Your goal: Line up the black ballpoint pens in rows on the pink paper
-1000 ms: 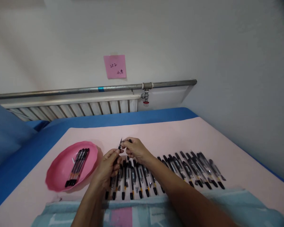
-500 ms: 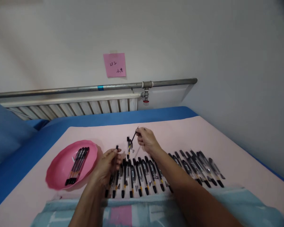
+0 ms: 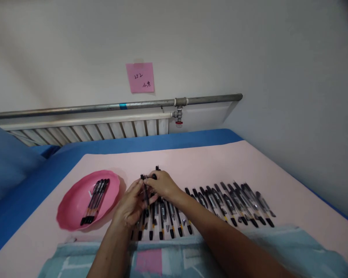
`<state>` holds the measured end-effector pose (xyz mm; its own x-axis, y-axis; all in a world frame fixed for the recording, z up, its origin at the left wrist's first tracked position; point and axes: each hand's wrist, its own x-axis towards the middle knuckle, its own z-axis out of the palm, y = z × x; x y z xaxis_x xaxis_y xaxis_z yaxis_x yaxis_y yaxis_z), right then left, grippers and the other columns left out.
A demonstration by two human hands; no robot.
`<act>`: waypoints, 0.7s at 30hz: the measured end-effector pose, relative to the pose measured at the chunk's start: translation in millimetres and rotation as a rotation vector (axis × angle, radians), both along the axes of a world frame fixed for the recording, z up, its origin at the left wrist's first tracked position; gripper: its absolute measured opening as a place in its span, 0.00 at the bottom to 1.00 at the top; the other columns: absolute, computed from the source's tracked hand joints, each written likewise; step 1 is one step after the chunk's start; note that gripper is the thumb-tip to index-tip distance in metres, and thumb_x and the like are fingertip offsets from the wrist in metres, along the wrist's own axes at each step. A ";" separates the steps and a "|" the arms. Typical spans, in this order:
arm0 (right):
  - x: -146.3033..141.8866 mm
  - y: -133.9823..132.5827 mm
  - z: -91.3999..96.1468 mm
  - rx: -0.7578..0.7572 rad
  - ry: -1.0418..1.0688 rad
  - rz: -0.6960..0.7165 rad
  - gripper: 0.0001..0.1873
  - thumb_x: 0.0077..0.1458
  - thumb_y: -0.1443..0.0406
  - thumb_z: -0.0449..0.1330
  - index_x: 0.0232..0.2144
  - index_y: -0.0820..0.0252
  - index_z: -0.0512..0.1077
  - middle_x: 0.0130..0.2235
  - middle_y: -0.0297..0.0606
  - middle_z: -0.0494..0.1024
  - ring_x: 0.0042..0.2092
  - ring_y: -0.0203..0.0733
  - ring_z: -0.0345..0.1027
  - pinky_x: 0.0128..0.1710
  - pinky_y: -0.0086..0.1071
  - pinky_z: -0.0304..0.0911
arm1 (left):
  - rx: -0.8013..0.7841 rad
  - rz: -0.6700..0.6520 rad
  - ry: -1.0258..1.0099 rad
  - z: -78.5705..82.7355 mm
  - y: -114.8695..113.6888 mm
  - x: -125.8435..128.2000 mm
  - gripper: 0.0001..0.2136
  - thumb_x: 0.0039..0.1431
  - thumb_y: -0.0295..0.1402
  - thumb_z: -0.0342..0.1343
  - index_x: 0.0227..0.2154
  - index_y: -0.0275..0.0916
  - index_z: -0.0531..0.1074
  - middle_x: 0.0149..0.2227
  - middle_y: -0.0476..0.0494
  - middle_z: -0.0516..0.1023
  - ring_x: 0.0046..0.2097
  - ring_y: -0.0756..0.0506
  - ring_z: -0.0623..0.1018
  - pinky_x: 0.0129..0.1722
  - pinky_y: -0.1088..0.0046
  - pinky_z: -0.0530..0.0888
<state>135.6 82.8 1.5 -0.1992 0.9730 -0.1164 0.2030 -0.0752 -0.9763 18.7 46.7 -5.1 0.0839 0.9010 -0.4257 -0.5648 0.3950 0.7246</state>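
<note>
Holding pen, left hand curled, right hand pinching

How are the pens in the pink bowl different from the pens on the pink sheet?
The bowl pens lie inside the pink bowl; the sheet pens lie on the pink sheet. The bowl pens make one small bundle; the sheet pens are many, spread in a long row. Both kinds have see-through barrels and black ends.
</note>
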 end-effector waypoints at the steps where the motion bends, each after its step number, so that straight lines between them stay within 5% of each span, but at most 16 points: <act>1: 0.7 -0.7 0.7 -0.035 0.041 0.020 0.04 0.42 0.69 0.58 0.18 0.61 0.67 0.18 0.31 0.69 0.22 0.33 0.62 0.20 0.24 0.54 | -0.005 -0.005 0.003 0.6 -0.1 -0.5 0.06 0.55 0.29 0.53 0.36 0.39 0.71 0.32 0.47 0.76 0.36 0.49 0.77 0.39 0.64 0.75; 6: 2.6 -2.9 8.1 -0.194 0.204 0.080 0.04 0.41 0.72 0.57 0.19 0.62 0.66 0.14 0.27 0.64 0.17 0.30 0.58 0.16 0.23 0.52 | -0.016 -0.028 -0.040 4.2 -0.9 -2.0 0.09 0.55 0.29 0.52 0.39 0.40 0.71 0.34 0.45 0.77 0.35 0.48 0.77 0.41 0.60 0.75; 16: 8.2 -3.3 12.9 -0.271 0.185 0.124 0.03 0.41 0.70 0.59 0.21 0.61 0.66 0.11 0.24 0.62 0.13 0.26 0.49 0.12 0.21 0.43 | 0.002 -0.028 -0.048 1.8 -0.7 1.8 0.11 0.55 0.28 0.52 0.41 0.40 0.71 0.39 0.42 0.76 0.38 0.46 0.77 0.41 0.61 0.75; 21: 26.3 16.4 14.3 -0.201 0.327 -0.048 0.07 0.39 0.66 0.62 0.23 0.62 0.67 0.16 0.27 0.66 0.15 0.26 0.50 0.12 0.21 0.42 | 0.029 -0.034 -0.075 7.4 -1.1 0.5 0.12 0.55 0.31 0.52 0.43 0.39 0.71 0.45 0.39 0.72 0.43 0.44 0.75 0.43 0.62 0.74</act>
<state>161.9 99.3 15.8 -0.2123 0.9464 -0.2434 -0.1249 -0.2733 -0.9538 19.2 45.6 2.3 0.1451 0.9089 -0.3909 -0.6049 0.3941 0.6920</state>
